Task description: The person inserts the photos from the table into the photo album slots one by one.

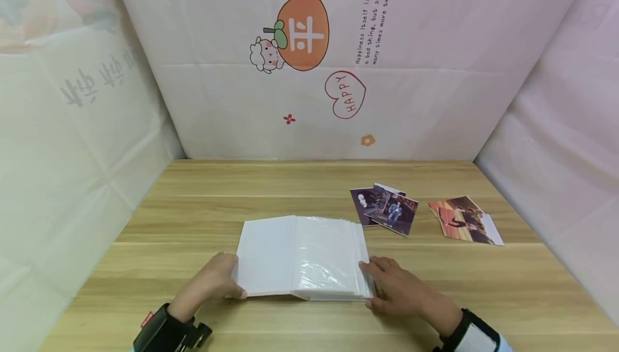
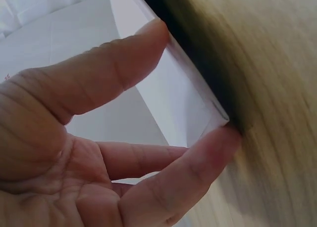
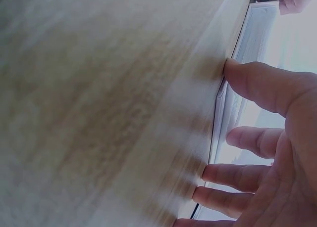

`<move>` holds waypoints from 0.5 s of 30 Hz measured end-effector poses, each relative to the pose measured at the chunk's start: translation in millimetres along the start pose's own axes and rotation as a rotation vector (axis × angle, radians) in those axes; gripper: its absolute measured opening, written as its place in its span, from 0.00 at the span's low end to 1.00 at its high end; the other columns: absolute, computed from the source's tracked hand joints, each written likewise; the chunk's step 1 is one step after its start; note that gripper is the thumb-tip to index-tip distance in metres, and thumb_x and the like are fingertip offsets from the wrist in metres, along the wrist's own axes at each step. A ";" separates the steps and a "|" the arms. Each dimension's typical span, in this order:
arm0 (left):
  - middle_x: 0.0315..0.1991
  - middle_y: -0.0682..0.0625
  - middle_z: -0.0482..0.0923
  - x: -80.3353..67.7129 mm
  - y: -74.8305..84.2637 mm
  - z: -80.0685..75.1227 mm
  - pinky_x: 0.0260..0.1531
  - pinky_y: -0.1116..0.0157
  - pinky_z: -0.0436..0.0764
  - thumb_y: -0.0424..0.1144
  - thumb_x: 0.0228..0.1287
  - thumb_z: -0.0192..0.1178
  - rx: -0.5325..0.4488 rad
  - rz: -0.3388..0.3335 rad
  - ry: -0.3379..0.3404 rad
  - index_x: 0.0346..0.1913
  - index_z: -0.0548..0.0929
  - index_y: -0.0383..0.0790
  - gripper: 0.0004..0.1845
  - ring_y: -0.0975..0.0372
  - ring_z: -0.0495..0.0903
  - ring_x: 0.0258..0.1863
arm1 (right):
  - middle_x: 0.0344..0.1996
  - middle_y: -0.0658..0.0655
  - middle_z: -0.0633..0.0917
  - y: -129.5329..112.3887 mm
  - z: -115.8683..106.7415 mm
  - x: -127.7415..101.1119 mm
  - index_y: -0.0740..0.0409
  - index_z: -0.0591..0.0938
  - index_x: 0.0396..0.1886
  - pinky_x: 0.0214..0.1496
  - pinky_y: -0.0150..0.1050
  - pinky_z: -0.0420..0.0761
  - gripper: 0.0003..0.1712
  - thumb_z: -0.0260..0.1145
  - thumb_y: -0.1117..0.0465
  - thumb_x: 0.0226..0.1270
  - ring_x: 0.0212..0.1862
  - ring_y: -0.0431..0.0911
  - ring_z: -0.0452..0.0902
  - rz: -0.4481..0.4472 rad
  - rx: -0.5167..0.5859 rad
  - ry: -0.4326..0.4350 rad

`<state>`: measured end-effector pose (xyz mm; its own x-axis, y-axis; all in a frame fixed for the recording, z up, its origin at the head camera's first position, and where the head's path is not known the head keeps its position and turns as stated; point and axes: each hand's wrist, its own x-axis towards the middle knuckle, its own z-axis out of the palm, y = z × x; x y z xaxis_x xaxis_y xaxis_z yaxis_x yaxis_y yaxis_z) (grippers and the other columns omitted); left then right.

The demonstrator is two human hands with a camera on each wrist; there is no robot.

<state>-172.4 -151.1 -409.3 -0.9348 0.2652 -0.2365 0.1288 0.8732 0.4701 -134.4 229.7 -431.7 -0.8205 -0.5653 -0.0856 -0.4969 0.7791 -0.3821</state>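
Note:
A photo album (image 1: 267,258) lies open on the table, its white inner cover on the left and a stack of clear plastic sleeves (image 1: 326,255) on the right. My left hand (image 1: 213,279) holds the left cover by its outer edge, thumb at the near corner. In the left wrist view the cover's edge (image 2: 198,86) stands slightly off the wood between thumb and a finger. At the album's right edge my right hand (image 1: 398,287) rests with fingers spread, the index fingertip on the sleeves. In the right wrist view, several fingertips (image 3: 218,172) of that hand touch the tabletop beside the album.
Two overlapping dark photos (image 1: 394,212) lie behind the album to the right. Farther right is another small pile of orange-toned photos (image 1: 466,223). White printed cloth (image 1: 217,110) walls the wooden table (image 1: 193,201) at the back and both sides.

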 end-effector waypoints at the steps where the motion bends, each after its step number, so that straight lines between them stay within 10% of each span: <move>1: 0.33 0.40 0.73 -0.2 0.5 0.0 0.39 0.53 0.74 0.36 0.29 0.79 0.002 0.003 -0.001 0.39 0.75 0.22 0.32 0.52 0.73 0.34 | 0.59 0.73 0.66 0.2 0.3 0.0 0.67 0.66 0.64 0.53 0.58 0.68 0.41 0.67 0.48 0.57 0.60 0.65 0.61 0.000 -0.002 0.000; 15: 0.31 0.43 0.71 -1.9 2.8 2.2 0.38 0.55 0.73 0.35 0.30 0.78 0.035 0.024 0.014 0.38 0.77 0.25 0.29 0.54 0.68 0.33 | 0.59 0.73 0.66 2.2 1.6 -0.3 0.67 0.66 0.64 0.53 0.58 0.69 0.41 0.67 0.47 0.57 0.59 0.65 0.62 -0.015 -0.011 0.009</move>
<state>-169.6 -148.2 -409.4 -0.9356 0.2810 -0.2136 0.1629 0.8805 0.4452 -134.8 231.1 -434.0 -0.8153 -0.5745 -0.0721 -0.5122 0.7737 -0.3728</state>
